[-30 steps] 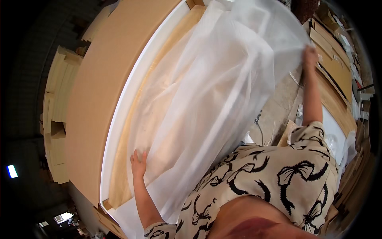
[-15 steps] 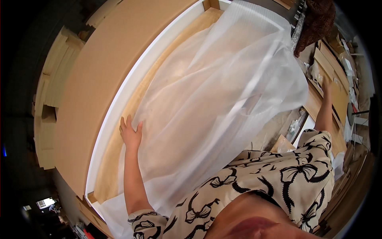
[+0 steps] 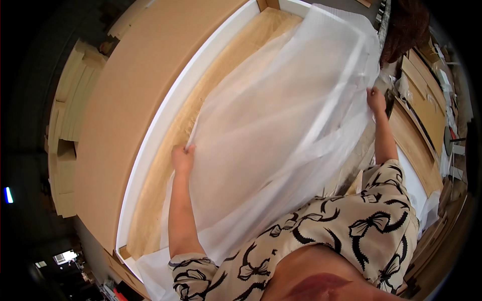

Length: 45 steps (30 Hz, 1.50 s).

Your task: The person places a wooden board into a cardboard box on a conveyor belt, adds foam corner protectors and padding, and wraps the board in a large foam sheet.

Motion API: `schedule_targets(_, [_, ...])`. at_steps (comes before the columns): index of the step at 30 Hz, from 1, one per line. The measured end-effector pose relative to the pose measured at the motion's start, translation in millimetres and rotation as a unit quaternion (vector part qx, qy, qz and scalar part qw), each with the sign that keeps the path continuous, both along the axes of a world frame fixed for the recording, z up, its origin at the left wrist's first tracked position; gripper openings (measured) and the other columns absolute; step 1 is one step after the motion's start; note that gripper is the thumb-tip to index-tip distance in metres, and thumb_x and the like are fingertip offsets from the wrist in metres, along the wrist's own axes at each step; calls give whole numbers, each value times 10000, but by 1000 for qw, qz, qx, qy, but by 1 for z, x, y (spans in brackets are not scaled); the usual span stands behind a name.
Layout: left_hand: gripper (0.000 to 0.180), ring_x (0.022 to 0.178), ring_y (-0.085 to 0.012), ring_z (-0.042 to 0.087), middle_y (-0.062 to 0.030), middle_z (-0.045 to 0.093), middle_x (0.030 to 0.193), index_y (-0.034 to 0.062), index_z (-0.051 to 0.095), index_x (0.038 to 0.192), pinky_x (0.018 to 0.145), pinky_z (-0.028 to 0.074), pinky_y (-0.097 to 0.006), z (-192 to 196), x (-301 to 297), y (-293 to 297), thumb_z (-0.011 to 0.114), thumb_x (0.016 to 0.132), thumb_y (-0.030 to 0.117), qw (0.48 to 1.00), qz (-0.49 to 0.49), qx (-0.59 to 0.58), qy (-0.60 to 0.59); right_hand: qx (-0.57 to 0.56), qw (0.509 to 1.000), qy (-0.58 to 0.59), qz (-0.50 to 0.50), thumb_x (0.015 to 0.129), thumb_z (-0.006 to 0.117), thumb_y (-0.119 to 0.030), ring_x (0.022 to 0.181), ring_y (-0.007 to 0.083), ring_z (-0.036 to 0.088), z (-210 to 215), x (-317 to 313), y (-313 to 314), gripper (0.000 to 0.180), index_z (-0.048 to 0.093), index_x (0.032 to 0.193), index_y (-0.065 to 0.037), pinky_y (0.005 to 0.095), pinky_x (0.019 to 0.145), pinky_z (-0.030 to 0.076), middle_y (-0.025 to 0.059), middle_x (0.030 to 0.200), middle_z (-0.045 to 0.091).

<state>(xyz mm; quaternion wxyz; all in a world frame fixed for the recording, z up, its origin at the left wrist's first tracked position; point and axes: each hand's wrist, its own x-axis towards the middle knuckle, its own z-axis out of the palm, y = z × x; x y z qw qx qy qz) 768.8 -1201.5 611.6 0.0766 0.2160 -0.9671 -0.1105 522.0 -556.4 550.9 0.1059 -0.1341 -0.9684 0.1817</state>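
A thin, translucent white packing foam sheet (image 3: 271, 115) is spread over a light wood panel (image 3: 211, 75). The panel's left side shows bare, and the rest is dimly seen through the sheet. My left hand (image 3: 182, 158) is closed on the sheet's left edge, pulling a fold taut above the wood. On the far right, my right hand (image 3: 376, 102) grips the opposite edge. A white foam strip (image 3: 145, 155) runs along the panel's left side, inside the cardboard box (image 3: 120, 95).
Pale stacked boards (image 3: 75, 115) stand beyond the cardboard on the left. Wood panels (image 3: 412, 145) and scraps of plastic lie on the right. A person's dark reddish hair (image 3: 404, 30) shows at the top right.
My left hand has gone from lying open on the panel's edge to gripping the sheet. My right hand has come in from the right and taken hold of it. More wood shows on the left.
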Motion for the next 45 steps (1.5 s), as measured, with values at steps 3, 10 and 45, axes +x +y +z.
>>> schedule_targets(3, [338, 699, -333, 530, -177, 546, 743, -8, 570, 728, 616, 414, -401, -18, -20, 22, 646, 731, 321, 998, -16, 38, 56, 99, 986, -130, -23, 745, 531, -257, 904, 344, 565, 20, -33, 88, 342, 555, 1021, -57, 395, 792, 444, 200, 966, 586])
schedule_targets(10, [437, 586, -295, 502, -141, 516, 620, -5, 557, 679, 557, 394, -375, 11, -12, 27, 558, 795, 416, 988, 109, 69, 85, -20, 843, 396, 364, 781, 530, -18, 912, 278, 551, 197, -88, -134, 280, 553, 1056, -67, 328, 810, 427, 122, 1010, 579])
schedule_targets(45, [388, 1020, -304, 472, -151, 516, 1098, 50, 515, 1111, 880, 322, -412, 52, 116, 74, 608, 779, 227, 993, 12, -11, 114, 124, 954, -23, 270, 805, 435, -200, 1063, 321, 479, 89, -236, -284, 376, 443, 1165, -91, 383, 866, 400, 189, 1102, 528])
